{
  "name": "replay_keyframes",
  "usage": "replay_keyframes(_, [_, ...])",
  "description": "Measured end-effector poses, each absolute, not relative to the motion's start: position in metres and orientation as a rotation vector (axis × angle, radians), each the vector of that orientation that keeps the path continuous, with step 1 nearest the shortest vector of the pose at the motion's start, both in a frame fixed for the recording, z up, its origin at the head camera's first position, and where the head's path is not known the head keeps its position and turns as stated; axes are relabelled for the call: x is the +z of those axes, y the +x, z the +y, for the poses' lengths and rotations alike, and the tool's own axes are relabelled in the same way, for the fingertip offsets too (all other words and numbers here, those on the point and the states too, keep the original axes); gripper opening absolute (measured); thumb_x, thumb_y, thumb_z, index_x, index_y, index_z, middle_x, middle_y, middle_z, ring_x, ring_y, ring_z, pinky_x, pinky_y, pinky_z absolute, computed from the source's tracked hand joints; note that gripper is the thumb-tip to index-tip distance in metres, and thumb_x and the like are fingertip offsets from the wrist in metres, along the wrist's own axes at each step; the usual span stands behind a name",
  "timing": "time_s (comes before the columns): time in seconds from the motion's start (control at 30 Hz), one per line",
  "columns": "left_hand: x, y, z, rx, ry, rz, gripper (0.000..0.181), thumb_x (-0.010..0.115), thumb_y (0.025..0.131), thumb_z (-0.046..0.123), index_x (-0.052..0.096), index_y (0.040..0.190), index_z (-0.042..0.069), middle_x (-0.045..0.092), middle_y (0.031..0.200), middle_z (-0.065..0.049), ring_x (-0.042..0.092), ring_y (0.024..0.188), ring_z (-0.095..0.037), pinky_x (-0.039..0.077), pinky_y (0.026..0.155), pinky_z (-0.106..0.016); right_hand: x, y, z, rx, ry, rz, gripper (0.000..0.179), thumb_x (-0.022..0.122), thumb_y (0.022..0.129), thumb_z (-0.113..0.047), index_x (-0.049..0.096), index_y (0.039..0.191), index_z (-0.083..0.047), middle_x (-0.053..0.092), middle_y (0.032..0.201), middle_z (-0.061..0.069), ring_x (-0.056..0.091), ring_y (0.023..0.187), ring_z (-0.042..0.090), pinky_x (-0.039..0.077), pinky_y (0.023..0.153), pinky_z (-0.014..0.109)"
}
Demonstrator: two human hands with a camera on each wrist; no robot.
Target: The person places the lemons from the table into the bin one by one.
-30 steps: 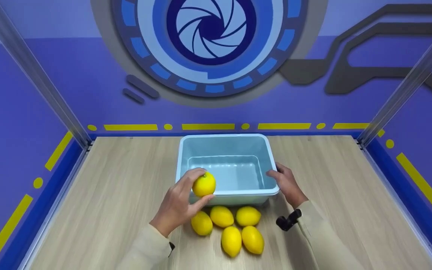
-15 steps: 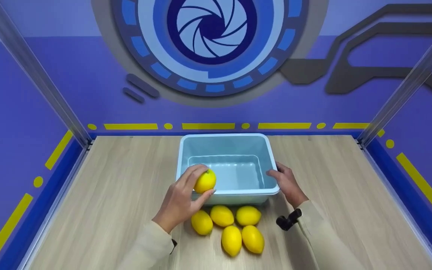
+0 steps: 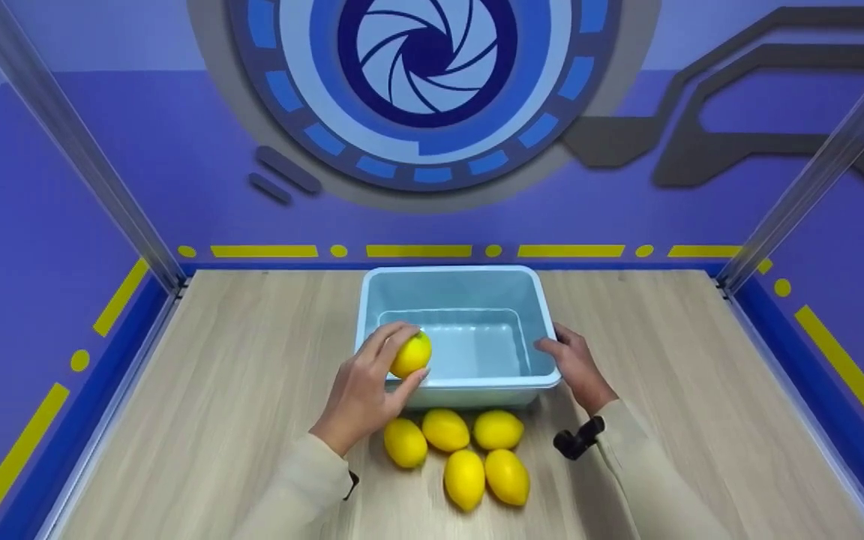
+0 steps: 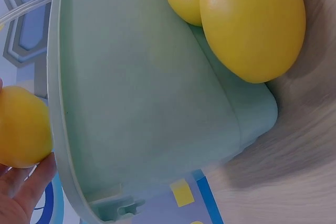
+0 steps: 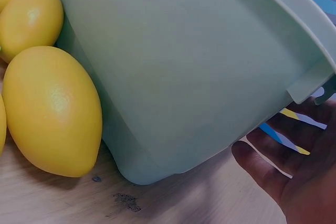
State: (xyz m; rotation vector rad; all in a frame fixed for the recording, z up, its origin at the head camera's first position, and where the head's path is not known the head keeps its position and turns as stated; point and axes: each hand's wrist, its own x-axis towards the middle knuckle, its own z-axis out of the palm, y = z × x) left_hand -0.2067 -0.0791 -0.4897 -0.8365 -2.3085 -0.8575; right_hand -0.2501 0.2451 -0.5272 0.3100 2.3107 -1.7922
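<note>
My left hand (image 3: 363,386) holds a yellow lemon (image 3: 412,355) between thumb and fingers, over the near rim of a pale blue plastic bin (image 3: 477,383). In the left wrist view the held lemon (image 4: 23,127) shows beside the bin's rim. At the bin's right side my right hand (image 3: 580,367) grips the rim, thumb on the inner side and fingers outside. From the right wrist those fingers (image 5: 262,169) appear below the rim, along the outer wall. No lemon shows on the visible part of the bin's floor.
Several more lemons (image 3: 465,480) lie on the wooden table (image 3: 252,337) just in front of the bin. Behind the table rises a blue-purple patterned wall (image 3: 252,225), with side panels and metal posts (image 3: 799,172) at the corners.
My left hand has moved slightly forward with the lemon, farther in over the bin's near rim. The right hand stays on the bin, and the lemons on the table have not moved.
</note>
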Motion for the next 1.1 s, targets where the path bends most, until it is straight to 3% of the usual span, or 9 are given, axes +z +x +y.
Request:
replay_keyframes(0.47, [-0.488, -0.214, -0.086, -0.792, -0.786, -2.367, 0.047, 0.069, 0.088, 0.033, 0.054, 0.131, 0.021, 0.055, 0.130, 0.001, 0.063, 0.104, -0.014, 0.057, 0.081, -0.026, -0.530, -0.252, 0.237, -1.832, 0.277, 2.307, 0.060, 0.047, 0.095, -0.019, 0.030, 0.151, -0.005, 0.036, 0.154, 0.017, 0.041, 0.135, 0.030, 0.030, 0.117, 0.046])
replay_keyframes(1.1, [-0.490, -0.226, -0.080, -0.813, -0.745, -2.476, 0.045, 0.068, 0.088, 0.034, 0.054, 0.129, 0.021, 0.056, 0.128, 0.002, 0.061, 0.103, -0.012, 0.056, 0.087, -0.025, -0.523, -0.250, 0.243, -1.812, 0.274, 2.293, 0.061, 0.047, 0.096, -0.018, 0.026, 0.151, -0.001, 0.030, 0.155, 0.021, 0.037, 0.138, 0.033, 0.028, 0.118, 0.049])
